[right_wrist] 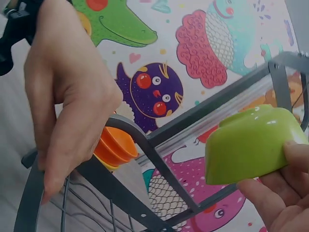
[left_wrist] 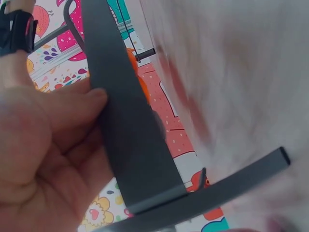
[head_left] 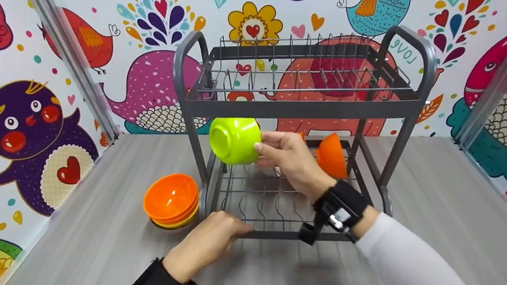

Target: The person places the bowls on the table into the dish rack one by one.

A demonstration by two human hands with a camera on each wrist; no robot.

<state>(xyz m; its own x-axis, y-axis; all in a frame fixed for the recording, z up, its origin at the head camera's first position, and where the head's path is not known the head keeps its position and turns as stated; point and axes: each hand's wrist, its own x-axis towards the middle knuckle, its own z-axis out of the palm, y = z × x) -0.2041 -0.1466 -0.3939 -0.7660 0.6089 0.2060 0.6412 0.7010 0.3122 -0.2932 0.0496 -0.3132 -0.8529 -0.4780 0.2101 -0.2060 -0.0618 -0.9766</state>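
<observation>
My right hand [head_left: 295,163] pinches a lime-green bowl [head_left: 234,140] by its rim, thumb on one side and fingers on the other. The bowl is tipped on its side inside the left part of a grey two-tier dish rack [head_left: 303,107], above the lower tier, its foot facing left. With my left hand [head_left: 209,240] I grip the rack's lower front rail near the left corner. The left wrist view has the thumb and fingers around that flat dark rail [left_wrist: 128,116]. An orange bowl [head_left: 332,155] stands on edge in the lower tier at the right, partly behind my right hand.
Left of the rack sits a stack of nested bowls [head_left: 171,197], orange on top and yellow below, close against the rack's leg. The upper tier's wire dividers [head_left: 306,75] hang over my right hand. Cartoon-printed walls [head_left: 147,81] enclose the grey table [head_left: 100,235].
</observation>
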